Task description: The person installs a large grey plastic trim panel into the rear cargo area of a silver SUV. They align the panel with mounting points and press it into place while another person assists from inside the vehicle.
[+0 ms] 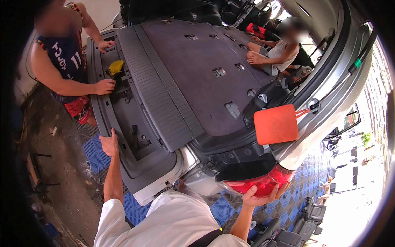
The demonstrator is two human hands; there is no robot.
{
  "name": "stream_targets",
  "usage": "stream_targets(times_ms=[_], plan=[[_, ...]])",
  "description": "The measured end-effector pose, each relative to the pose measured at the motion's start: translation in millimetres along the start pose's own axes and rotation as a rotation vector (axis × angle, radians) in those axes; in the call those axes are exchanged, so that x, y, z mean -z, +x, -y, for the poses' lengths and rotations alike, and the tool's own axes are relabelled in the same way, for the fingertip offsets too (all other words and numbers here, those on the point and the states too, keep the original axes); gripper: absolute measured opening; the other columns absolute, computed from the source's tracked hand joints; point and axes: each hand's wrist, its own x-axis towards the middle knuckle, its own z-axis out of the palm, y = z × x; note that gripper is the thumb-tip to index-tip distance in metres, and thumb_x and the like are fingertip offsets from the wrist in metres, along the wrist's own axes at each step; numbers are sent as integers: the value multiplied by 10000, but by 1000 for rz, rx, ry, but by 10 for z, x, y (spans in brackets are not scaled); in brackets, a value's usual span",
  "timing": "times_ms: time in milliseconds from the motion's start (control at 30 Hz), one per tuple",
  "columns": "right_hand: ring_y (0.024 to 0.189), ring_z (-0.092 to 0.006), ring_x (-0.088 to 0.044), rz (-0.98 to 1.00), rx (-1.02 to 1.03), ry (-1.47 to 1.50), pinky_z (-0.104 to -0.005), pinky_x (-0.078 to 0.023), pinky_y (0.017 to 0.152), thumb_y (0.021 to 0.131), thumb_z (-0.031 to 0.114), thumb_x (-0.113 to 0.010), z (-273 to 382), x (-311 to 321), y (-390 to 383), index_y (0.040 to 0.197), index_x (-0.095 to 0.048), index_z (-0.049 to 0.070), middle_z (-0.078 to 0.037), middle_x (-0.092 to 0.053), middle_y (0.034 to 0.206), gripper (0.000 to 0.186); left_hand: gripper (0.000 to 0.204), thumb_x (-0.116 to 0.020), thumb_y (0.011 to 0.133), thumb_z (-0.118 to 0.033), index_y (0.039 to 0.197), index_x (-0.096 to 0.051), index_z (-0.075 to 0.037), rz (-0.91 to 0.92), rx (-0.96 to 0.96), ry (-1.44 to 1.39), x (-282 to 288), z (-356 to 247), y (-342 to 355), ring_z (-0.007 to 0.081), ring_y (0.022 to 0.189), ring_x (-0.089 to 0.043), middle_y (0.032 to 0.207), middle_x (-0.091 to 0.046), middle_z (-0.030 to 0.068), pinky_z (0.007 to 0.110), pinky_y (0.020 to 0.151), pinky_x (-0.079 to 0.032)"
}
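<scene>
My left hand grips the outer edge of the lowered tailgate, its grey inner panel facing up with a long recess in it. My right hand is wrapped round the lower side of a red tail light at the rear corner of the car. The tail light sits against the silver body; whether it is fastened cannot be told. An orange-red square pad hangs by a loop just above it. In the tailgate recess lies a yellow cloth, close to a co-worker's hands.
A co-worker stands on the left with both hands on the tailgate. Another person sits inside on the dark cargo floor. Blue and grey floor tiles lie below. Removed car seats stand at the lower right.
</scene>
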Motion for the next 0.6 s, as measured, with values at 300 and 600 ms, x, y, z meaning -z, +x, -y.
stream_targets(times_ms=[300, 600], plan=[[1560, -530, -297, -8, -26, -18, -713, -290, 1224, 1045, 548, -592, -37, -13, -40, 1590, -394, 70, -287, -320, 1668, 751, 851, -729, 840, -760, 1231, -579, -19, -80, -25, 26, -105, 49, 23, 450, 1011, -753, 1098, -753, 216, 546, 880, -597], [1564, -515, -303, -8, -25, -16, -714, -291, 1236, 1041, 562, -597, -50, -12, -36, 1591, -391, 67, -286, -320, 1669, 769, 821, -749, 837, -732, 1229, -579, -30, -61, -3, 44, -30, -3, -25, 453, 1006, -754, 1104, -750, 220, 557, 850, -606]])
